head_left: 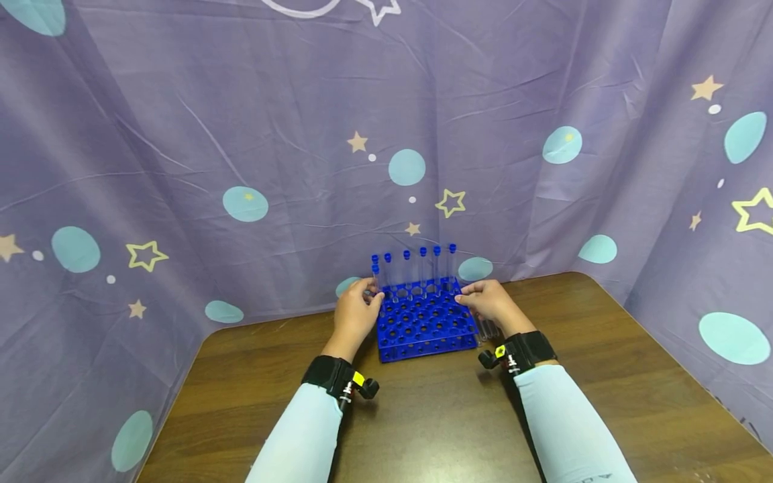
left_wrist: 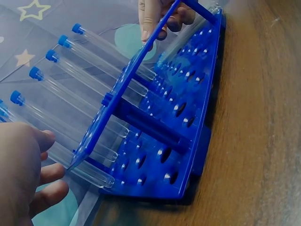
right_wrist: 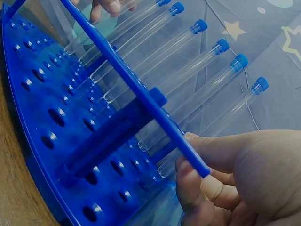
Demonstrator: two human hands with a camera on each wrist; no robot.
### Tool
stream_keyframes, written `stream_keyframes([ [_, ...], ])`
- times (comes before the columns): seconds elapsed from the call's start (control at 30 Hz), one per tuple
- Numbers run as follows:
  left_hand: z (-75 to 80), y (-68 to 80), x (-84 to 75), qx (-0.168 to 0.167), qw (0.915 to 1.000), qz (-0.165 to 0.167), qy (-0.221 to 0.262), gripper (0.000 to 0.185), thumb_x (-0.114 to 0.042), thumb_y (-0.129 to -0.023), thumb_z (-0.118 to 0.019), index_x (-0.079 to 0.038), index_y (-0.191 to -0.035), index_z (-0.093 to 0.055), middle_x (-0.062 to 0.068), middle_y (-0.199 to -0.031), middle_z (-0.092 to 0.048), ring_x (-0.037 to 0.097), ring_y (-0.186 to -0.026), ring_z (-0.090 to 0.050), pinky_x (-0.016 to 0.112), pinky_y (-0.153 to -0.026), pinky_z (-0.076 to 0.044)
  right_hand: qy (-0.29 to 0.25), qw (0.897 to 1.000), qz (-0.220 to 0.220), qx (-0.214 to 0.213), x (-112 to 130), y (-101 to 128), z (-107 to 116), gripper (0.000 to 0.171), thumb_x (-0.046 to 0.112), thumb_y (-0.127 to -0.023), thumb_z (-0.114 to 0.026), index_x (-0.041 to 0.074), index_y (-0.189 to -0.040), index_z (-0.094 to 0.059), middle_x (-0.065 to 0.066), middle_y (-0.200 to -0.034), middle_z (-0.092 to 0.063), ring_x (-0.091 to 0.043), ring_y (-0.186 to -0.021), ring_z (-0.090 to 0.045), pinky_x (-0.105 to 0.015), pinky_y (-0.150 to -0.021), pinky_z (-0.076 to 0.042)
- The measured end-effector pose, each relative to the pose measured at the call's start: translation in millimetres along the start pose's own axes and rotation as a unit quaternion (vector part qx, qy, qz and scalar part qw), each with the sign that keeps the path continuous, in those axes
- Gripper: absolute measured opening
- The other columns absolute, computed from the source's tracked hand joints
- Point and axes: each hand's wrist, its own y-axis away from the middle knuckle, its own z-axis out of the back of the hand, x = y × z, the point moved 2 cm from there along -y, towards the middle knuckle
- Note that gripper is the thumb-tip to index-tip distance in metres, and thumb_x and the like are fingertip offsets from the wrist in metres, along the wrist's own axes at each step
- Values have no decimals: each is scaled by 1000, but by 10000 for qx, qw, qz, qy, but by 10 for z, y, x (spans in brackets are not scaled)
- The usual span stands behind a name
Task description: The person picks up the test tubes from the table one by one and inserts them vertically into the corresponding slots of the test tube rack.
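A blue test-tube rack (head_left: 423, 325) stands on the wooden table (head_left: 435, 416). Several clear tubes with blue caps (head_left: 421, 268) fill its back row, and they also show in the wrist views (left_wrist: 84, 89) (right_wrist: 188, 70). My left hand (head_left: 357, 310) is at the rack's back left corner. Its thumb (left_wrist: 41, 140) and fingers are curled round the end tube (left_wrist: 87, 169) there. My right hand (head_left: 490, 302) pinches the right edge of the rack's top plate (right_wrist: 155, 101), thumb (right_wrist: 221, 150) on top and fingers beneath. Clear tubes (head_left: 486, 329) lie under that hand beside the rack.
A purple cloth with stars and pale blue dots (head_left: 386, 134) hangs behind the table and on both sides, close behind the rack. Bare wooden tabletop lies in front of the rack between my forearms. The table's right back corner (head_left: 582, 275) is rounded.
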Motion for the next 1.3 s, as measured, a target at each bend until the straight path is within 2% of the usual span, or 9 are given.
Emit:
stream_keyframes([
  [0.2,10,40,44,181,9995,215,139,53,-20,-103,-86,-8,-152,-69,9,-126,-79,27,-105,-82,48,-89,-67,32,9999,89,-38,-4,23,-2,39,29,-107,-82,4,-136,-78,-6,-100,-79,-17,-79,-68,-32,-67,-57],
  [0.37,22,174,146,300,9981,383,387,60,-19,-100,-90,-4,-154,-67,13,-127,-78,27,-104,-82,46,-89,-68,35,9999,114,-51,12,45,-4,40,29,-107,-82,3,-136,-77,-6,-99,-78,-17,-77,-67,-32,-66,-56],
  [0.47,26,274,208,265,9950,588,760,61,-23,-100,-90,-2,-153,-67,14,-126,-79,27,-101,-81,43,-85,-68,30,9999,137,-55,24,47,-6,39,28,-108,-81,2,-136,-77,-7,-99,-79,-17,-76,-67,-32,-66,-56],
  [0.57,10,380,242,349,9877,815,1287,54,-27,-104,-86,-1,-148,-69,15,-121,-80,24,-89,-79,38,-71,-66,13,9999,126,-58,28,43,-2,38,27,-108,-81,2,-136,-77,-8,-100,-79,-17,-76,-66,-32,-66,-56],
  [0.7,-54,497,250,582,9716,1290,1898,38,-30,-108,-80,-4,-136,-75,11,-108,-81,19,-73,-74,31,-53,-58,3,9999,112,-69,17,36,7,38,26,-107,-82,1,-135,-77,-6,-97,-78,-17,-76,-66,-32,-65,-55],
  [0.87,-140,589,265,583,9533,1677,2444,26,-29,-110,-77,-3,-115,-80,4,-84,-75,15,-56,-64,25,-49,-49,-11,9999,121,-61,19,52,8,39,26,-107,-82,0,-136,-76,-5,-94,-76,-17,-74,-65,-32,-63,-54],
  [0.93,-161,616,284,585,9478,1720,2619,28,-29,-111,-75,-2,-109,-81,2,-78,-71,13,-53,-59,25,-51,-48,-23,9999,116,-46,21,51,4,38,26,-108,-81,1,-136,-76,-5,-93,-76,-17,-73,-64,-32,-63,-54],
  [1.03,-177,643,311,591,9445,1706,2744,32,-31,-113,-73,-1,-103,-80,1,-74,-67,12,-53,-55,25,-53,-47,-32,9999,130,-45,25,44,-4,38,25,-108,-81,1,-136,-77,-6,-94,-77,-17,-73,-64,-32,-63,-54],
  [1.3,-211,665,381,699,9457,1449,2823,35,-31,-115,-70,-1,-101,-81,-4,-69,-64,9,-53,-49,22,-52,-42,30,9998,168,-48,21,49,0,39,26,-108,-81,1,-137,-77,-4,-87,-74,-16,-70,-62,-31,-61,-53],
])
